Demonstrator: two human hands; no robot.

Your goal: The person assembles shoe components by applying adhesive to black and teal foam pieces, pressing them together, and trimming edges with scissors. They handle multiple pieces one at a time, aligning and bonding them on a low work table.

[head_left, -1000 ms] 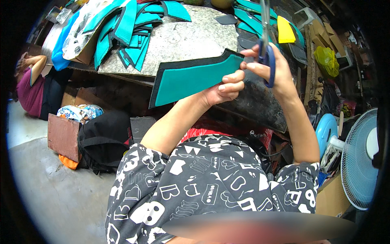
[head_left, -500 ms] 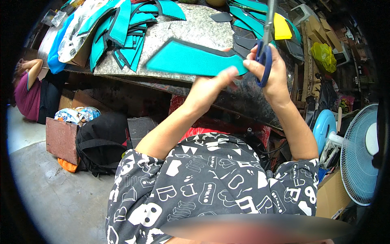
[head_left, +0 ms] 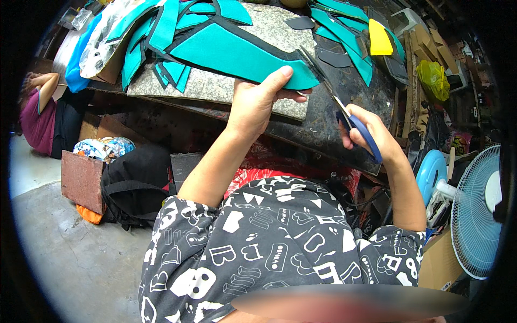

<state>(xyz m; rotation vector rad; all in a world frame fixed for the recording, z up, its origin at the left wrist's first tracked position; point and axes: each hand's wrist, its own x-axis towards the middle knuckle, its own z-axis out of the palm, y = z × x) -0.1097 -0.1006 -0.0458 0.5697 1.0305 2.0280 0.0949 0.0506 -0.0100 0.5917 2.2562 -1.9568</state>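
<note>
My left hand (head_left: 258, 99) grips a long teal fabric piece (head_left: 231, 51) with black edging, thumb on top and fingers underneath. It is held up over the near side of the table. My right hand (head_left: 371, 129) is closed round the blue handles of a pair of scissors (head_left: 344, 110). The blades point up and to the left, and they lie at the right end of the teal piece, along its black edge. Whether they are cutting into it I cannot tell.
A heap of similar teal pieces (head_left: 164, 27) lies at the table's left, more teal strips (head_left: 344, 40) at its right. Dark flat pieces (head_left: 333, 56) and a yellow piece (head_left: 380, 37) lie near them. A fan (head_left: 476, 210) stands at right; another person (head_left: 43, 118) is at far left.
The scissors have swung from pointing upward to lying at the teal piece's right end. My right hand has let go of that end and moved down; the piece now tilts, left end higher.
</note>
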